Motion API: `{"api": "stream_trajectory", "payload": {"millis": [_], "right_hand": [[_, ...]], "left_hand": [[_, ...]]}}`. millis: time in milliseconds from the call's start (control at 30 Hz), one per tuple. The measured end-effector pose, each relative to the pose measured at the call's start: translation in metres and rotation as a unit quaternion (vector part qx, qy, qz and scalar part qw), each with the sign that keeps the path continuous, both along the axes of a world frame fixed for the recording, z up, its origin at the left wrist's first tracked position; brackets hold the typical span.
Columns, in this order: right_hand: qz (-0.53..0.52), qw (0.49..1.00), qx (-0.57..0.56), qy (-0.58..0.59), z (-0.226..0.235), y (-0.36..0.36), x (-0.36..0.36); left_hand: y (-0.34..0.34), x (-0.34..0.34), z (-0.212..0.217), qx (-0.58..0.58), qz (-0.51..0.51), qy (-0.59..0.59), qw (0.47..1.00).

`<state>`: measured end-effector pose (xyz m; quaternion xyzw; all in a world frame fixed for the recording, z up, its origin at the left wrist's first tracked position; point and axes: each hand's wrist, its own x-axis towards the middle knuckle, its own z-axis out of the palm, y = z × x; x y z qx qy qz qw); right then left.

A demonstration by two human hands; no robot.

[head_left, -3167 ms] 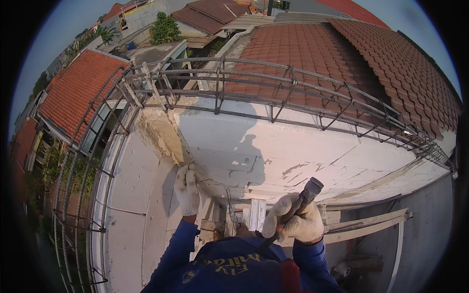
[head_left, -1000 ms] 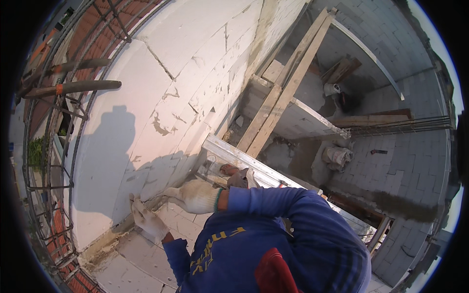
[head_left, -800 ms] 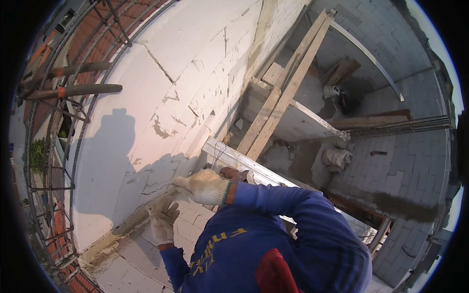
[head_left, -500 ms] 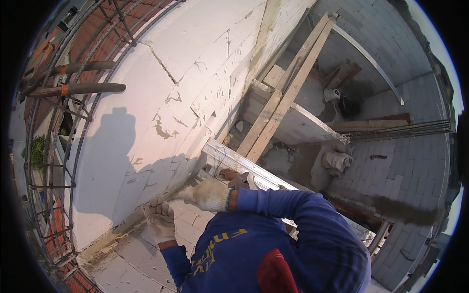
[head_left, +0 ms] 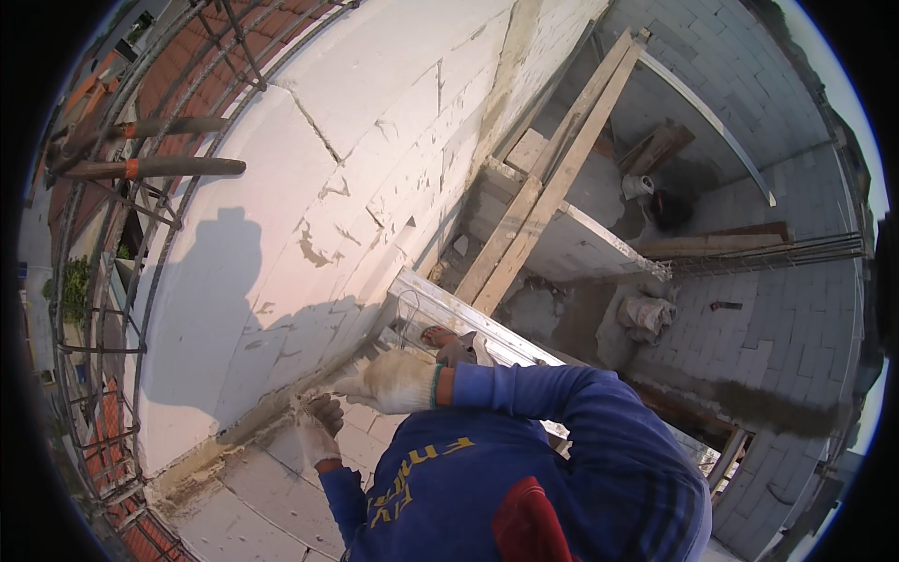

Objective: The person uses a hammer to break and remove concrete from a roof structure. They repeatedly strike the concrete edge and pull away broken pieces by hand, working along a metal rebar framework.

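My left hand [head_left: 320, 421], in a white work glove with grey-coated fingers, is curled in front of my body above the pale block surface [head_left: 272, 482]. Close beside it is my right hand [head_left: 393, 379], in a white glove with a green-edged cuff, its fingers drawn together and pointing left toward the left hand. The fingertips of both hands meet or nearly meet. Whatever is between them is too small or hidden to make out. A thin loop of wire [head_left: 409, 309] stands beyond the right hand, near a bare foot [head_left: 437, 335].
A white block wall [head_left: 328, 215] rises ahead on the left. Long-handled cutters [head_left: 164, 169] hang on a rebar cage [head_left: 140, 309] at far left. Wooden planks [head_left: 552, 178] span a drop to a lower room with a sack [head_left: 646, 314]. A white metal channel [head_left: 468, 318] borders the drop.
My left hand has turned and shifted slightly right and down, so more of its grey fingers show. The right hand has barely moved.
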<state>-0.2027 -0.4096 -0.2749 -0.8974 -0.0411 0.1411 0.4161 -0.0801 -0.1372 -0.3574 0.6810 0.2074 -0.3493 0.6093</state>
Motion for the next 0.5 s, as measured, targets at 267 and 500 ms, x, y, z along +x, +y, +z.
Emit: {"api": "stream_trajectory", "payload": {"millis": [267,500], "right_hand": [[-0.007,0.999,0.005,0.031,-0.020,0.008,0.000],[-0.069,0.987,0.092,0.114,-0.023,0.002,0.010]], "left_hand": [[-0.029,-0.033,-0.005,-0.034,0.208,-0.110,0.971],[-0.002,-0.014,0.012,-0.296,0.135,0.001,0.946]]}}
